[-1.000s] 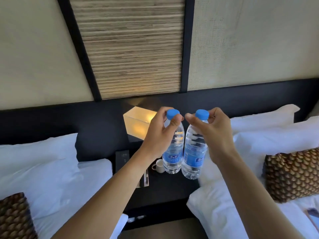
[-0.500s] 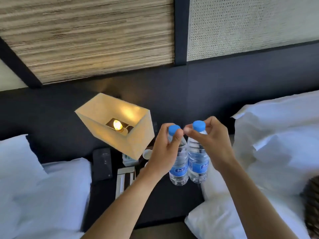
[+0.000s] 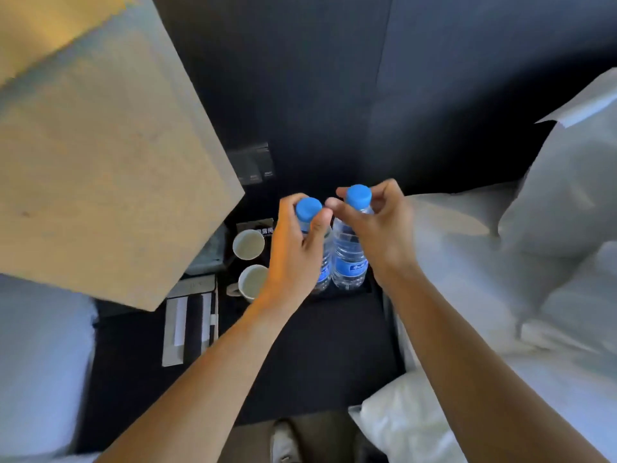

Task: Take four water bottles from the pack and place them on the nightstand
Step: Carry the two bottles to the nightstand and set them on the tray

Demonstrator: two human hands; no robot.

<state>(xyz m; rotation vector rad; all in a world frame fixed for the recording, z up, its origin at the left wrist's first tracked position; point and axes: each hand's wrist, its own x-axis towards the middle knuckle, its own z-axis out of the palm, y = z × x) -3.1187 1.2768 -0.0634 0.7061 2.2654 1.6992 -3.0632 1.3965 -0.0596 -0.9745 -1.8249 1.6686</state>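
Observation:
Two clear water bottles with blue caps and blue labels stand upright side by side, their bases at the back right of the black nightstand (image 3: pixel 300 355). My left hand (image 3: pixel 293 248) grips the neck of the left bottle (image 3: pixel 309 210), covering most of its body. The neck of the right bottle (image 3: pixel 349 259) is pinched by my right hand (image 3: pixel 380 228), and its body and label show. Whether the bases rest fully on the top I cannot tell. The pack is out of view.
A large beige lampshade (image 3: pixel 100 162) overhangs the nightstand's left side. Two white cups (image 3: pixel 248 243) sit left of the bottles, next to a dark card and a striped tray (image 3: pixel 190 324). White pillows (image 3: pixel 534 262) flank the right side, white bedding the left.
Both hands have lowered the bottles down to the nightstand's top. My view has dropped and come closer, so the lampshade now fills the upper left.

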